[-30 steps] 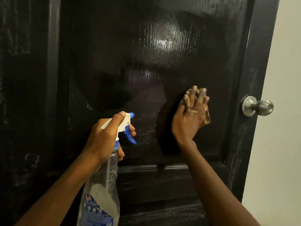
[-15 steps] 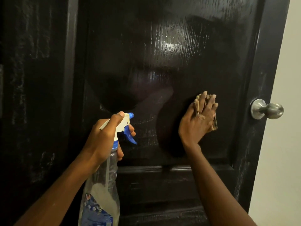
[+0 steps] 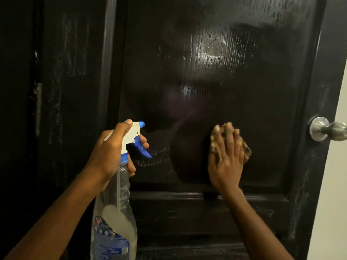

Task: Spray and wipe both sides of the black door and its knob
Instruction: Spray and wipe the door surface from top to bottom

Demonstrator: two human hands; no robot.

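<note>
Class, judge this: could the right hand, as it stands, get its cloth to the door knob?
Probably yes. The right hand presses the cloth on the door, and only bare door lies between it and the knob to its right; nothing blocks that path.

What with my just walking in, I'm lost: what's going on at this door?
A person is cleaning the black door. Their left hand grips a spray bottle, nozzle aimed at the panel; the right hand presses a tan cloth against it. The silver knob at the right is untouched.
</note>
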